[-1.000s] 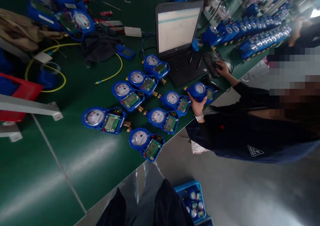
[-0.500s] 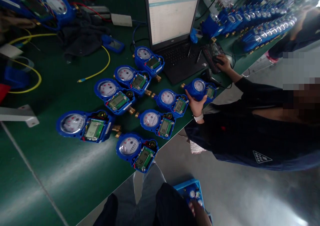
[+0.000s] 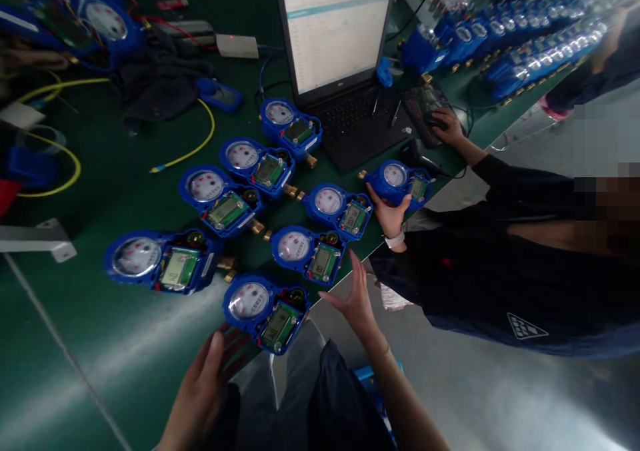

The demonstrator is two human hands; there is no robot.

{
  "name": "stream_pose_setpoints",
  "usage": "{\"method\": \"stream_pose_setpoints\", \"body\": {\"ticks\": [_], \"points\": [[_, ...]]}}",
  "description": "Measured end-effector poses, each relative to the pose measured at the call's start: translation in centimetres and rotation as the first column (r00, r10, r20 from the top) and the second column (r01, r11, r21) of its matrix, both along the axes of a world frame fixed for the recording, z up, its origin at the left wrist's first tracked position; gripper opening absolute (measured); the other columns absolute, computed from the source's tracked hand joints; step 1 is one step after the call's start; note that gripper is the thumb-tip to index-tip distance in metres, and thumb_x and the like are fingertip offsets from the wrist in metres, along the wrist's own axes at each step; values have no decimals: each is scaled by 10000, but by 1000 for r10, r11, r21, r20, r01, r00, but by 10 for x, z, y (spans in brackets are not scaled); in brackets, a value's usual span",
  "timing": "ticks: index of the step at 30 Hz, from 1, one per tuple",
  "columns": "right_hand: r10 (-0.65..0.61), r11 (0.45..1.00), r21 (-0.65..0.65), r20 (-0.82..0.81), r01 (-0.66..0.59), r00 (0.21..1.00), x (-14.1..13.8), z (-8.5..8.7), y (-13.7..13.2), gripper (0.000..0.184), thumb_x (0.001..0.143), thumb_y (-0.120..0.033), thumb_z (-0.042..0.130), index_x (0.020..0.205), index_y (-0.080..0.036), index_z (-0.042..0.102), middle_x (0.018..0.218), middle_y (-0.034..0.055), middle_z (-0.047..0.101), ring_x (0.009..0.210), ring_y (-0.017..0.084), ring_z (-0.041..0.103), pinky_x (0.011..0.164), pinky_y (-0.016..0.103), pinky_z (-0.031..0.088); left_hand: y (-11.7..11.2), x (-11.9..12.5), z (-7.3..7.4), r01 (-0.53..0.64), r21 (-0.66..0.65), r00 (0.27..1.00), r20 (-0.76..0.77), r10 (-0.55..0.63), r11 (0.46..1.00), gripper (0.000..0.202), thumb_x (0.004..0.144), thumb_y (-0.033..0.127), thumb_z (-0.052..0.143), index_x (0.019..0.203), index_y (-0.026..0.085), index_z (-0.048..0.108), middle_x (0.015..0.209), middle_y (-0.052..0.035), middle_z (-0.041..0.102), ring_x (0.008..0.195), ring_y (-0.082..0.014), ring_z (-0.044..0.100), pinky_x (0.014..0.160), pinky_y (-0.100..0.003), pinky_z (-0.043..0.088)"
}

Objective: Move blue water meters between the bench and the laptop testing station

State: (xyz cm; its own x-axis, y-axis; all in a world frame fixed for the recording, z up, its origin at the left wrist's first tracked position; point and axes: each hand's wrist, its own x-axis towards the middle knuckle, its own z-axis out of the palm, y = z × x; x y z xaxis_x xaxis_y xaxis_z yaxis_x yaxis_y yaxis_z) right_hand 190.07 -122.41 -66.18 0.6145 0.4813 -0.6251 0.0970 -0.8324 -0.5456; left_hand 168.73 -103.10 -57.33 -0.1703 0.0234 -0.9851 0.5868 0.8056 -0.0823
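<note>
Here, the nearest meter (image 3: 268,310) lies between grips (image 3: 204,370) (image 3: 357,299).

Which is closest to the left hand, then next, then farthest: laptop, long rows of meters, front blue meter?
From the left hand in the head view:
1. Front blue meter, close by on its right.
2. Laptop, farther back, also to the right.
3. Long rows of meters, far back at the right.
</note>
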Motion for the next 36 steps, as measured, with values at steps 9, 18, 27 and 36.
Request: {"method": "stream_pose_setpoints", "body": {"ticks": [9,18,27,36], "points": [[-215,976,-15,-201,216,956,-6,-26,13,1160,630,-576,780,1472,-44,185,1454,216,289,1371,302,292,1146,483,268,0,52,-18,-148,48,988,-22,150,988,652,826,578,623,1350,227,457,1304,-98,539,1143,-244,563,810,-277,544],[-268,954,66,-252,293,930,-10,-29,22,1154,624,-422,825,1479,-71,135,1488,202,206,1381,270,285,1165,438,252,-1,52,-20,-235,63,972,24,233,970,637,821,529,658,1334,209,456,1266,-99,570,1073,-233,605,803,-276,546],[-363,916,67,-276,395,890,-20,-21,29,1101,585,-379,848,1420,-150,169,1432,190,304,1303,261,401,1109,423,349,-14,59,-17,-289,236,955,2,297,928,694,788,447,718,1362,187,426,1238,-104,590,1039,-212,618,739,-231,555],[-521,823,-154,-589,546,618,-26,14,9,848,903,-729,319,1496,-175,74,1478,196,259,1359,263,345,1149,491,241,-3,15,2,-264,245,950,-101,296,933,711,767,446,739,1360,216,423,1179,-102,622,1027,-236,631,835,-321,559]]}}
